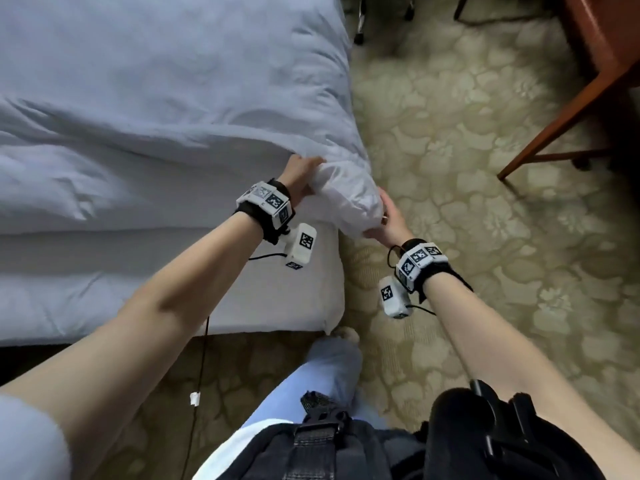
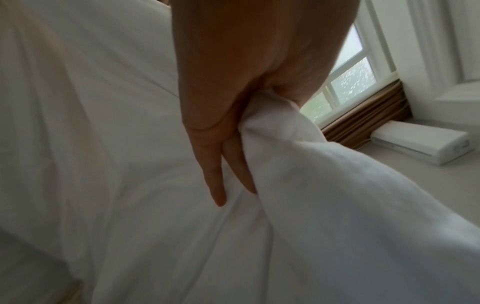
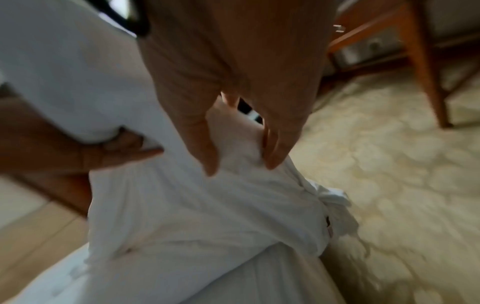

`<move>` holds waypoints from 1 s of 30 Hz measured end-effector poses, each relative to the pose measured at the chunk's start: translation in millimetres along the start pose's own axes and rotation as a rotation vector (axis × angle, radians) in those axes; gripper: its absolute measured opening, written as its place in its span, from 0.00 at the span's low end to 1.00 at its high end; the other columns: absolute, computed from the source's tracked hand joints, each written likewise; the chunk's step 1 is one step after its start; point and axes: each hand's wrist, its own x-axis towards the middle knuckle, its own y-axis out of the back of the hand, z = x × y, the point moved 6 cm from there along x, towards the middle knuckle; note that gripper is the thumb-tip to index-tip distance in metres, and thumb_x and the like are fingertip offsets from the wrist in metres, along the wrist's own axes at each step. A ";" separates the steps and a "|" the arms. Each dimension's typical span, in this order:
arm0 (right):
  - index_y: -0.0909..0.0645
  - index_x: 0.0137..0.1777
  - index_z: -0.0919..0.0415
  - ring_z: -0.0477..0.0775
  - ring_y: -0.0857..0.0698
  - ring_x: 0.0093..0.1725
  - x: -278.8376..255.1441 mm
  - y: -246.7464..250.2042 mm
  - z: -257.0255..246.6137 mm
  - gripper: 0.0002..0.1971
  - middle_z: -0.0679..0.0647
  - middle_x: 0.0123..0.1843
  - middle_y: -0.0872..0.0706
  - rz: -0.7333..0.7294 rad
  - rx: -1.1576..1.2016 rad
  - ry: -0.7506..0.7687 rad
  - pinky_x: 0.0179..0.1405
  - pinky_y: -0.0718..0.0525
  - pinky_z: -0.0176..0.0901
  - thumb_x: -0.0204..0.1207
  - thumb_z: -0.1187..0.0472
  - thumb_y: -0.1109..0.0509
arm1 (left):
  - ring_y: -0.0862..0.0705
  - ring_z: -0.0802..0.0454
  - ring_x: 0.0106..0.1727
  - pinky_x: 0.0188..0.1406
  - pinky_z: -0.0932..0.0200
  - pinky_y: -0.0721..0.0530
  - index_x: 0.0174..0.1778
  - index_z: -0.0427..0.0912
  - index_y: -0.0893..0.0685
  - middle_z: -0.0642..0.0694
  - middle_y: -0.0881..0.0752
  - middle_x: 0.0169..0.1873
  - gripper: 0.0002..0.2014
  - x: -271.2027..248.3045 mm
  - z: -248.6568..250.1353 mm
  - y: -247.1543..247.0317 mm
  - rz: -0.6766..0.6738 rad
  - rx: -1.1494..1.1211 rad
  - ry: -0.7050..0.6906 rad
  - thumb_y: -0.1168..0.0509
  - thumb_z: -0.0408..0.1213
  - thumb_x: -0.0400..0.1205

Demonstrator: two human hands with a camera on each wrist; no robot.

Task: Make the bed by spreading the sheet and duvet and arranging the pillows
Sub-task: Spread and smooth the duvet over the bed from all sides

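Observation:
A white duvet point(image 1: 156, 98) lies rumpled over the bed, above the sheet-covered mattress point(image 1: 156, 278). Its near right corner point(image 1: 349, 199) is bunched up and lifted off the bed's corner. My left hand point(image 1: 303, 173) grips that bunch from the bed side; in the left wrist view the left hand point(image 2: 228, 144) has a fold of duvet point(image 2: 324, 185) pinched between thumb and fingers. My right hand point(image 1: 386, 220) holds the corner's lower end over the carpet. In the right wrist view the right hand point(image 3: 239, 144) pinches the cloth point(image 3: 207, 205), with the left hand point(image 3: 122, 148) behind it.
Patterned beige carpet point(image 1: 485, 209) runs along the bed's right side. A wooden chair or desk frame point(image 1: 571, 109) stands at the right, and wheeled chair legs point(image 1: 360, 36) at the top. My leg and foot point(image 1: 336, 355) are by the bed corner. A window point(image 2: 350, 78) shows beyond.

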 end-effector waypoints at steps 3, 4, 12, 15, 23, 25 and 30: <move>0.35 0.78 0.48 0.54 0.26 0.67 17.4 22.2 -29.8 0.50 0.60 0.75 0.34 0.122 -0.161 0.080 0.70 0.24 0.47 0.57 0.65 0.15 | 0.21 0.49 0.29 0.26 0.60 0.23 0.42 0.38 0.23 0.43 0.23 0.31 0.03 8.5 32.3 -8.5 0.033 -0.012 -0.033 0.35 0.28 0.79; 0.33 0.77 0.48 0.51 0.29 0.66 23.7 29.2 -41.2 0.46 0.58 0.76 0.39 0.160 -0.144 0.090 0.71 0.26 0.45 0.60 0.64 0.16 | 0.22 0.48 0.29 0.26 0.60 0.24 0.39 0.38 0.22 0.42 0.24 0.30 0.04 12.3 42.9 -11.9 0.035 -0.011 -0.040 0.36 0.28 0.79; 0.19 0.59 0.69 0.45 0.29 0.51 103.9 76.0 -137.6 0.11 0.50 0.51 0.22 0.222 -0.149 0.234 0.30 0.29 0.28 0.81 0.68 0.40 | 0.24 0.51 0.28 0.17 0.66 0.22 0.36 0.40 0.24 0.44 0.25 0.29 0.08 55.4 119.2 -29.9 0.071 -0.027 -0.062 0.41 0.33 0.82; 0.16 0.53 0.66 0.45 0.27 0.50 140.9 87.7 -165.8 0.11 0.51 0.48 0.19 0.252 -0.117 0.245 0.38 0.24 0.33 0.81 0.63 0.38 | 0.22 0.48 0.33 0.35 0.58 0.17 0.44 0.38 0.26 0.40 0.23 0.36 0.05 82.2 147.2 -29.3 0.176 -0.053 -0.092 0.41 0.36 0.82; 0.18 0.59 0.70 0.46 0.26 0.51 209.2 96.3 -232.8 0.14 0.54 0.48 0.19 0.133 -0.153 0.328 0.44 0.28 0.39 0.79 0.62 0.33 | 0.16 0.37 0.62 0.59 0.43 0.18 0.58 0.42 0.17 0.36 0.15 0.58 0.41 224.5 164.5 5.8 0.430 0.035 -0.030 0.36 0.59 0.50; 0.18 0.59 0.70 0.46 0.25 0.51 231.1 97.0 -241.9 0.14 0.56 0.50 0.18 0.084 -0.163 0.341 0.39 0.27 0.34 0.78 0.61 0.32 | 0.16 0.36 0.62 0.56 0.47 0.18 0.59 0.40 0.17 0.35 0.15 0.59 0.39 217.4 181.3 0.3 0.456 0.014 -0.041 0.35 0.56 0.53; 0.17 0.57 0.66 0.48 0.21 0.49 280.5 105.8 -264.8 0.14 0.56 0.48 0.15 -0.104 -0.243 0.409 0.45 0.26 0.38 0.73 0.61 0.26 | 0.17 0.41 0.51 0.43 0.55 0.18 0.67 0.32 0.24 0.39 0.21 0.49 0.22 175.4 232.6 -37.1 0.507 -0.018 -0.071 0.37 0.40 0.79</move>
